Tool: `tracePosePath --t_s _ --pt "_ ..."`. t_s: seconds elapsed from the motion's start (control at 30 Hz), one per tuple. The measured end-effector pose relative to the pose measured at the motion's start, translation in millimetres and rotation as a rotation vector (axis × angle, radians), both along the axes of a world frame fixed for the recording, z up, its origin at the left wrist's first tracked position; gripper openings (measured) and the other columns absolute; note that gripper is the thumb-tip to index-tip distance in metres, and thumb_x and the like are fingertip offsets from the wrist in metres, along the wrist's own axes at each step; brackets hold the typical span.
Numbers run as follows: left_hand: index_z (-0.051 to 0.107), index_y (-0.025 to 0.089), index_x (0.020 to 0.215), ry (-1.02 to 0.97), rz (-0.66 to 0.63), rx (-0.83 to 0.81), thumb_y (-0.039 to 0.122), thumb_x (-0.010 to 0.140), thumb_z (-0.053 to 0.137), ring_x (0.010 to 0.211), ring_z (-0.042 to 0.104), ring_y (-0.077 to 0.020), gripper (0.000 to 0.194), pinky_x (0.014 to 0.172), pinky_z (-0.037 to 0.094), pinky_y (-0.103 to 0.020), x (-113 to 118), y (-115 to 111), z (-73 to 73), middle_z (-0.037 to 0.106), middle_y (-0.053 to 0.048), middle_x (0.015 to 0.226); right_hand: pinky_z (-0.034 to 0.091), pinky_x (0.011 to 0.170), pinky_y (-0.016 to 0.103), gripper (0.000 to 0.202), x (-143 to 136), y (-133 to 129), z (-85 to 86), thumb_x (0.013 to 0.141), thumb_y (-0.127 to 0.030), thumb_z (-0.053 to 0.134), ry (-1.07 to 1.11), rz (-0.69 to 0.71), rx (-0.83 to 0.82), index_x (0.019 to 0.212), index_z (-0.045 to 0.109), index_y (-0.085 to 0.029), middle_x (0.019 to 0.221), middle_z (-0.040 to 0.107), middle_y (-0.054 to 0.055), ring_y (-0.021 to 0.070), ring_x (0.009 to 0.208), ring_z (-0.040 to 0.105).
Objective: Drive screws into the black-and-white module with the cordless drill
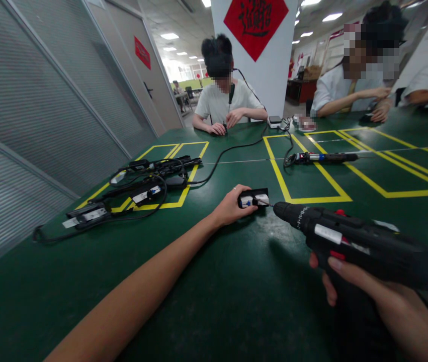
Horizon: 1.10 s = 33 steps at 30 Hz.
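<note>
My left hand (236,205) is closed around a small black housing (261,193) with white and blue parts inside, holding it on the green table (214,291). Its open side faces me. In my right hand (368,281) is a black cordless drill (349,236) with red buttons, lying nearly level and pointing left. The thin bit runs from the chuck to the housing's inner parts; whether the tip touches a screw is too small to tell.
Black cabled devices (153,181) lie at the left inside yellow tape outlines (194,176). A cable (229,149) crosses the table toward a person (229,95) opposite. A dark rod-like tool (323,158) rests at the right. Another person (353,90) sits at the far right.
</note>
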<state>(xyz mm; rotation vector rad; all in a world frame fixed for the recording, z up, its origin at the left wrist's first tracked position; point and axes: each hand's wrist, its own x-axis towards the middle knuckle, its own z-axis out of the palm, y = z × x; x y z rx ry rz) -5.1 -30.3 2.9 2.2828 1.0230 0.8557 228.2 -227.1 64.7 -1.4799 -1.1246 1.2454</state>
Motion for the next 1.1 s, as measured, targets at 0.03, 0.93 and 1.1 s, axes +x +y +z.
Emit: tracePosePath --t_s 0.03,0.93,1.1 --pt "0.05 0.018 0.115 0.001 -0.006 0.002 0.038 0.072 0.066 0.1 0.054 -0.0222 0.05 0.09 0.044 -0.039 0 0 -0.2 0.056 -0.009 0.108 0.052 0.048 0.032 0.029 0 -1 0.4 0.076 -0.047 0.059 -0.004 0.002 -0.008 0.09 0.066 -0.023 0.058 0.068 0.001 0.0199 0.046 0.062" --pt "0.048 0.018 0.118 0.029 -0.046 0.074 0.038 0.075 0.062 0.103 0.053 -0.0218 0.05 0.093 0.043 -0.036 -2 3 -2.4 0.053 -0.009 0.113 0.046 0.061 0.029 0.035 11 -6 1.1 0.082 -0.054 0.052 -0.088 0.075 -0.103 0.084 0.069 -0.023 0.064 0.069 0.001 0.0208 0.064 0.063" --pt "0.048 0.017 0.118 0.03 -0.054 0.08 0.039 0.075 0.062 0.103 0.053 -0.0216 0.05 0.092 0.043 -0.036 -2 3 -2.0 0.053 -0.01 0.112 0.044 0.069 0.031 0.035 8 -8 5.3 0.081 -0.054 0.055 -0.071 0.037 -0.1 0.076 0.07 -0.022 0.065 0.069 0.001 0.0214 0.067 0.063"
